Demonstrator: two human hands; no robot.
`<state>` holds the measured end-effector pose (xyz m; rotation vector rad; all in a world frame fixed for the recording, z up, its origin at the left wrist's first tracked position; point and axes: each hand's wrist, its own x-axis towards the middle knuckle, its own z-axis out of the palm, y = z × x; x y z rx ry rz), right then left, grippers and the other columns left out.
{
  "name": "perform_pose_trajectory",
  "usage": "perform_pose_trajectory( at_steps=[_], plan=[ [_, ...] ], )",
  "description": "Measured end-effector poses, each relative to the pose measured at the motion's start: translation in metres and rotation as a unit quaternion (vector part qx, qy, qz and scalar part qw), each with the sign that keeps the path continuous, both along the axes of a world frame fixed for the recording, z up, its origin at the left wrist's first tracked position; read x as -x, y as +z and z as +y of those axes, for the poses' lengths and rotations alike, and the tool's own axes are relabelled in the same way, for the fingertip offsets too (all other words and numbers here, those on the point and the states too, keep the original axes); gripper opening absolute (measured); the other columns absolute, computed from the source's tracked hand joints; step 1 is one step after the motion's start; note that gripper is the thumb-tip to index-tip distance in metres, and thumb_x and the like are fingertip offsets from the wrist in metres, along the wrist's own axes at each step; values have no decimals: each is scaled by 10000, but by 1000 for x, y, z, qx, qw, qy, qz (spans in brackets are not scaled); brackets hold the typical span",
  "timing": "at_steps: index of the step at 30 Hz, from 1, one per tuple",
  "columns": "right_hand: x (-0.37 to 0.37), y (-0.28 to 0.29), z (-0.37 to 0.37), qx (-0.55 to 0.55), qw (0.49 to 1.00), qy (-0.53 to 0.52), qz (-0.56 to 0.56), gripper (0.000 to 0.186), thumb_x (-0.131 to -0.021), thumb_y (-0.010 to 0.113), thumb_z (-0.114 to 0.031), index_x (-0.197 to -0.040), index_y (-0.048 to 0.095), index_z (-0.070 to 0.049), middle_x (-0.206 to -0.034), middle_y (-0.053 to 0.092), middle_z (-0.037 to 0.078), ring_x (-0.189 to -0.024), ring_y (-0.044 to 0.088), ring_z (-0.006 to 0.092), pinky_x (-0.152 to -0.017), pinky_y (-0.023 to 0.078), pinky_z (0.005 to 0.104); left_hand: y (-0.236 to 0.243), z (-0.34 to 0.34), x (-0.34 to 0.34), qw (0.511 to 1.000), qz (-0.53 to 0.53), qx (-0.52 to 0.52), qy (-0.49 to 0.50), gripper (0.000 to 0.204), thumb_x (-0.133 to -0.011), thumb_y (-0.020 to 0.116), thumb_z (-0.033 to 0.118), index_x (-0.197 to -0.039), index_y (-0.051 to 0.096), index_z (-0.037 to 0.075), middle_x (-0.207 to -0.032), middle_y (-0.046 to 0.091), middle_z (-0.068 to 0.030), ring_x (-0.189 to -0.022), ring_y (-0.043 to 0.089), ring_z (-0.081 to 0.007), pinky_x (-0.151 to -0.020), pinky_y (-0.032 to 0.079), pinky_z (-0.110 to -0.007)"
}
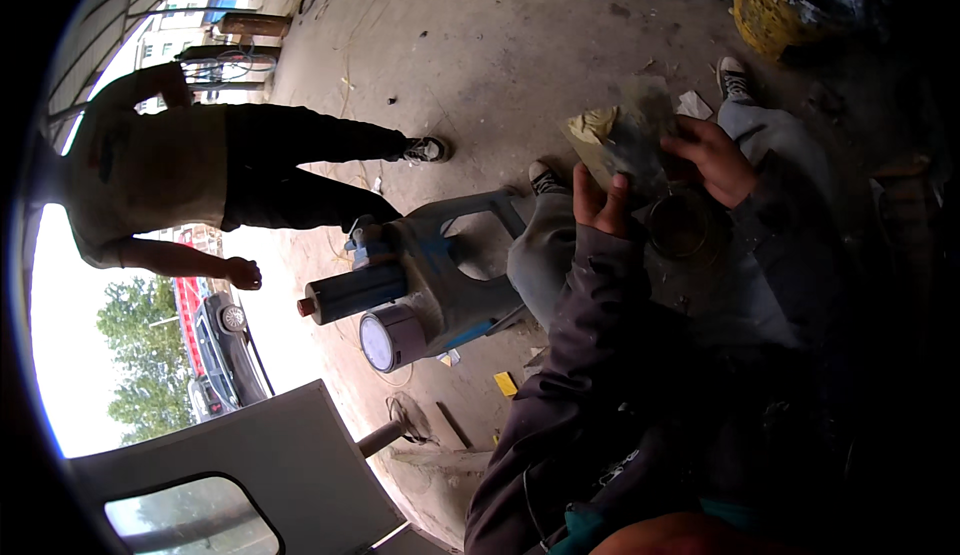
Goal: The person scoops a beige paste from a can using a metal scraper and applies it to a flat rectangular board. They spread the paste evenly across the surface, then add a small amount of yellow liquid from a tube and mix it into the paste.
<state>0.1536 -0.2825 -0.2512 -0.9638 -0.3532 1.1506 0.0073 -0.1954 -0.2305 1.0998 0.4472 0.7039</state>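
My left hand (605, 200) and my right hand (705, 160) grip a thin, greyish rectangular plate (635, 125) by its edges, with a pale yellowish paste or crumpled material on its left part. Just below the plate is a dark round container (680, 225), dimly seen. To the left of my knee stands a grey and blue stool or stand (470, 290); on it are a lavender tin (390, 338), a dark cylinder (355, 293) and a small blue object (365, 250).
A co-worker (150, 165) stands at the left, beside the stool. A stained yellow bucket (770, 10) sits at upper right. A grey panel with a window (230, 455) is at lower left. Gas cylinders (255, 25) and cables lie farther back; vehicles show outside.
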Motion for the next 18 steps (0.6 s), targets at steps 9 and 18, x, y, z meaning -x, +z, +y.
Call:
perform_pose_trajectory(
  at_steps=[9, 18],
  plan=[
    [-5, -11, -17, 99, 983, 89, -128, 421, -860, 531, -406, -1060, 565, -37, -915, 594, 45, -801, 577, 123, -631, 479, 251, -25, 6, 8, 994, 52, -64, 76, 571, -822, 607, 153, -1268, 279, 12, -1118, 510, -161, -957, 538, -238, -831, 441, -350],
    [-44, -59, -20, 211, 917, -69, -330, 253, -828, 537, -194, -663, 586, -8, -577, 564, 36, -507, 520, 105, -477, 406, 244, -12, 78, 75, 974, 87, -73, 194, 572, -820, 600, 93, -1281, 265, 39, -1161, 462, -193, -1024, 498, -294, -848, 447, -453]
  ],
)
